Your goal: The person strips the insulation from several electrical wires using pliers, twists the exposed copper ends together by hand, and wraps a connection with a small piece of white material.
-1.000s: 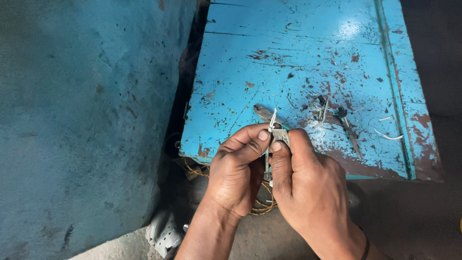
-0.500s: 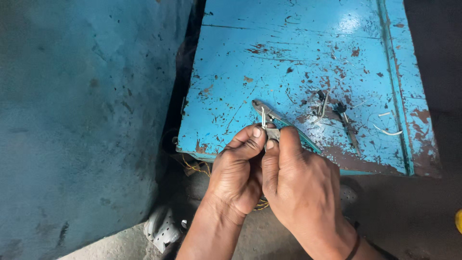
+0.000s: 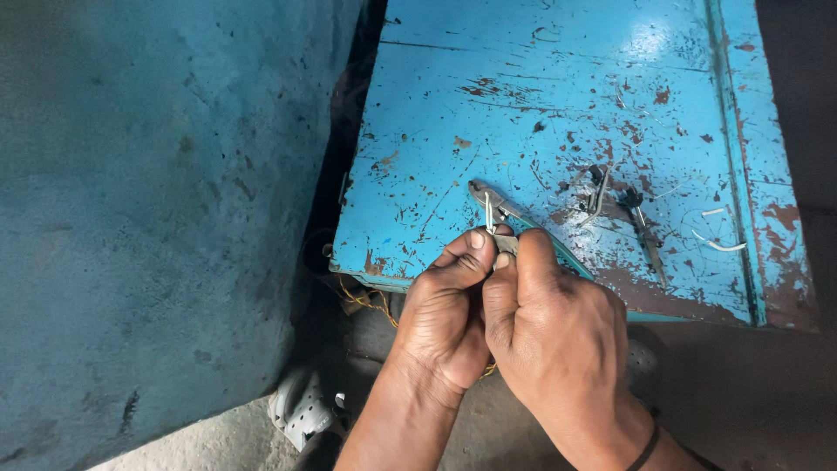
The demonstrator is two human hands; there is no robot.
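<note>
Both hands are working together at the near edge of the bench (image 3: 523,105): the left hand (image 3: 440,318) is pinching a small grey part (image 3: 504,242) with thin white wires (image 3: 488,211) sticking up from it, and the right hand (image 3: 558,336) is pinching the same part from the other side. The wires are standing free, so the work looks midway; pliers (image 3: 501,208) are lying just beyond the fingers, cut wire bits (image 3: 719,244) and a dark tool (image 3: 641,228) farther right. No packages, labels or signs are showing.

Left hand (image 3: 445,318) and right hand (image 3: 558,336) pinched together.
</note>
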